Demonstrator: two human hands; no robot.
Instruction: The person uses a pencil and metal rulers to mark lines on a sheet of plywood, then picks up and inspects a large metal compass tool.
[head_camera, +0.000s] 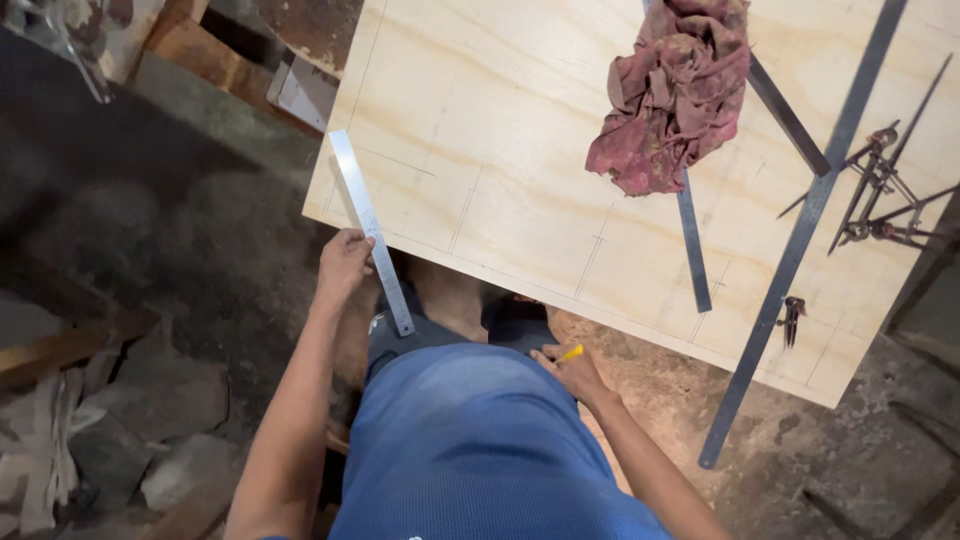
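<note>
We stood at the near edge of a pencil-marked plywood sheet. Our left hand clasped a steel ruler lying over the sheet's near left corner; our right hand pinched a yellow pencil below the edge. We judged marking-out was under way; next, the ruler needed aligning.

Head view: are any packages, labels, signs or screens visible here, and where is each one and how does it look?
No packages, labels, signs or screens are visible.
Nearest to that: steel ruler, a long silver strip with fine scale marks, held by the left hand at the plywood sheet's near edge.
Pencilled layout lines, thin and grey, run across the pale plywood sheet.
</note>
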